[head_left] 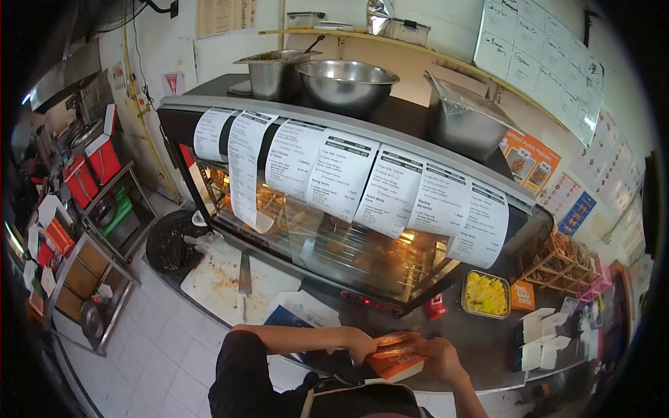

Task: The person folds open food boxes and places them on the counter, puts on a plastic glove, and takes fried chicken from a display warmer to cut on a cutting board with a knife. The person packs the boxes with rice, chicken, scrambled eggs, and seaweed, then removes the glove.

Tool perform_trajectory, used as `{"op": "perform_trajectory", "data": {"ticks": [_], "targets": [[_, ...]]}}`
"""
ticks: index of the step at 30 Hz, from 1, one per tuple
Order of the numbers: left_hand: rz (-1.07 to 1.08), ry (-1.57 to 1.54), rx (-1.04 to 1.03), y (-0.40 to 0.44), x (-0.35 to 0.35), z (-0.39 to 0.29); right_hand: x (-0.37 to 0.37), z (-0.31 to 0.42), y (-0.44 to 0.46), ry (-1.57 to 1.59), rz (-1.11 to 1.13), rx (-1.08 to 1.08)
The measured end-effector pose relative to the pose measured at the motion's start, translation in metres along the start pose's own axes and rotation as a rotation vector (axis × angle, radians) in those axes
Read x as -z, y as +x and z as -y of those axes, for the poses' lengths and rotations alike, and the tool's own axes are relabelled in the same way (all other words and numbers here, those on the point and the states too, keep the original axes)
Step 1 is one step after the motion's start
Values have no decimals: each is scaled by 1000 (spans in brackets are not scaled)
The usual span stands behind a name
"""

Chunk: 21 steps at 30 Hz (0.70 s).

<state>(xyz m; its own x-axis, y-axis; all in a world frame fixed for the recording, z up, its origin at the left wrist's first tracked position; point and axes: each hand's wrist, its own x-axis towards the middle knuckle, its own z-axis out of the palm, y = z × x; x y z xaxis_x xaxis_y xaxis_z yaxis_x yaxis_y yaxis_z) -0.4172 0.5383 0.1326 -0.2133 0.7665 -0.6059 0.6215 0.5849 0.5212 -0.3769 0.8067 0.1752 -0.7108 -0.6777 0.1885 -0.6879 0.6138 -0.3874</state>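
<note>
Low in the middle of the view, my left hand (359, 345) and my right hand (442, 354) grip a small stack of orange printed paper food packs (397, 352) from either side. The packs lie over one another, and their exact kind is partly hidden by my fingers. A white and dark blue carton (303, 310) lies on the counter just beyond my left forearm. Farther left, a knife (244, 282) with a white handle rests on a white cutting board (202, 287) scattered with crumbs.
A heated glass display cabinet (334, 237) stands ahead, hung with several printed receipts (293, 164). Metal bowls, including a large round one (348, 83), sit on top. To the right are a tray of yellow food (486, 294), open white boxes (543, 338) and a wooden rack (564, 261).
</note>
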Motion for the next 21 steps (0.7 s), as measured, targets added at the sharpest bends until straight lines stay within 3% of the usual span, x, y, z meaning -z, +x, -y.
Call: {"op": "perform_trajectory", "data": {"ticks": [2,4,9,12,14,15,17,18,20,21], "targets": [[40,-68,-15,7,2,22,3,-16,-10,17,-45,-90],[-188,-22,-32,14,1,36,20,-20,-18,25,-54,-152],[-288,17,157,56,-7,88,78,-12,-26,146,-165,-261],[-426,46,1,34,1,99,98,-19,-36,146,-281,-372],[-889,-13,-144,17,-1,85,118,-20,-45,66,-264,-369],[-847,23,-185,9,6,76,122,-19,-46,18,-284,-368],[-1095,-288,-276,-6,18,42,127,-16,-45,34,-302,-308],[-978,-252,-362,-11,30,22,133,-11,-40,23,-244,-234],[-1105,-411,-435,-14,47,-24,106,-29,-54,-22,-191,-253],[-980,-392,-510,-5,51,-39,98,-23,-52,0,-228,-235]]}}
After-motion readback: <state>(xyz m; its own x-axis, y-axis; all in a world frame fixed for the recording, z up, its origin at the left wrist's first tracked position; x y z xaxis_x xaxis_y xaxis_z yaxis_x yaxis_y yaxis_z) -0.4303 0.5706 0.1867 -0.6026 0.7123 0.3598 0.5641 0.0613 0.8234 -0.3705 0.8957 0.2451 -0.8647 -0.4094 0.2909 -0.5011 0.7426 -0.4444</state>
